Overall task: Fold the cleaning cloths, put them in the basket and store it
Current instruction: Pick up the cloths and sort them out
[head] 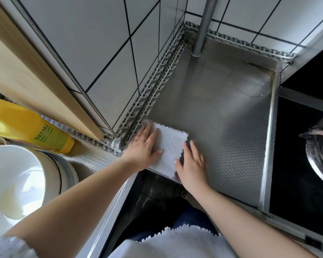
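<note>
On the embossed steel counter point(222, 116), near its front edge, both flat open hands, left hand point(145, 146) and right hand point(191, 164), press the white folded cleaning cloth point(171, 148), which could slide off if pushed.

One cloth point(171, 149), two hands, one yellow bottle point(26, 127), one white bowl point(17, 183), one pole point(203, 25)
</note>
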Available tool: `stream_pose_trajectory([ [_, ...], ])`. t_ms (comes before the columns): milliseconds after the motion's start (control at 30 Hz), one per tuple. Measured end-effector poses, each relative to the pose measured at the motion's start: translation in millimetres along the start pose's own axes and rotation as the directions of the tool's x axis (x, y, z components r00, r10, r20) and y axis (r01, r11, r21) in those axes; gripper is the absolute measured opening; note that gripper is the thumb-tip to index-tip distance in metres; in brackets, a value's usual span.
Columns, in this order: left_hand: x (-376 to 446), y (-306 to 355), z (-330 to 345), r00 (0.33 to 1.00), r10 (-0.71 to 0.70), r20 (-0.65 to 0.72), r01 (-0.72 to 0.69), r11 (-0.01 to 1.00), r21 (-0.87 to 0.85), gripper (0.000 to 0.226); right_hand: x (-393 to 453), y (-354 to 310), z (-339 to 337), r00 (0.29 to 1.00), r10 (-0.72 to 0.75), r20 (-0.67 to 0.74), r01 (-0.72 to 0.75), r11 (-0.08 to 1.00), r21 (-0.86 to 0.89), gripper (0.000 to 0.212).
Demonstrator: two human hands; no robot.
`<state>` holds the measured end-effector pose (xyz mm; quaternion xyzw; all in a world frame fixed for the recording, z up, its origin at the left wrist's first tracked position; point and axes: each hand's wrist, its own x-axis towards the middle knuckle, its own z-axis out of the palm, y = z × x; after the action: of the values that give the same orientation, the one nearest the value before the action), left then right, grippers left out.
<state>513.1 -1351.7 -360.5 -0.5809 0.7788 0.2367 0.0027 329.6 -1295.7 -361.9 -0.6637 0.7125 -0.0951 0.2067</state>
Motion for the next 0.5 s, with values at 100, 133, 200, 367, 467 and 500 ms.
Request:
stream_pose_trajectory([
  [100,-5.9,-3.9,-14.8,0.987,-0.155,-0.052,0.136,0.954,-0.269,0.067,-2.3,1.5,-8.2,0.973,0.230,0.036,-0.223,0.876,0.429,0.058],
  [133,-7.2,-5.6,-18.7,0.977,-0.207,-0.057,0.178,0.930,-0.322,0.065,-1.4,-0.8,-10.6,0.944,0.301,0.137,-0.326,0.773,0.544,0.056],
  [200,-7.9,-7.7,-24.9,0.960,-0.278,-0.036,0.241,0.887,-0.395,0.060,1.6,-8.8,-13.4,0.868,0.375,0.326,-0.491,0.548,0.677,0.050],
  [367,1.6,-1.8,-34.7,0.906,-0.419,0.065,0.365,0.690,-0.625,0.057,14.2,-24.1,-16.6,0.734,0.383,0.561,-0.660,0.207,0.722,0.023],
  [467,2.8,2.3,-40.0,0.883,-0.450,0.133,0.383,0.530,-0.756,0.055,14.6,-21.4,-24.9,0.687,0.397,0.608,-0.683,0.070,0.727,0.017],
  [500,1.6,4.1,-41.3,0.878,-0.447,0.173,0.387,0.449,-0.805,0.053,13.0,-17.8,-28.9,0.676,0.399,0.620,-0.690,0.046,0.722,0.021],
])
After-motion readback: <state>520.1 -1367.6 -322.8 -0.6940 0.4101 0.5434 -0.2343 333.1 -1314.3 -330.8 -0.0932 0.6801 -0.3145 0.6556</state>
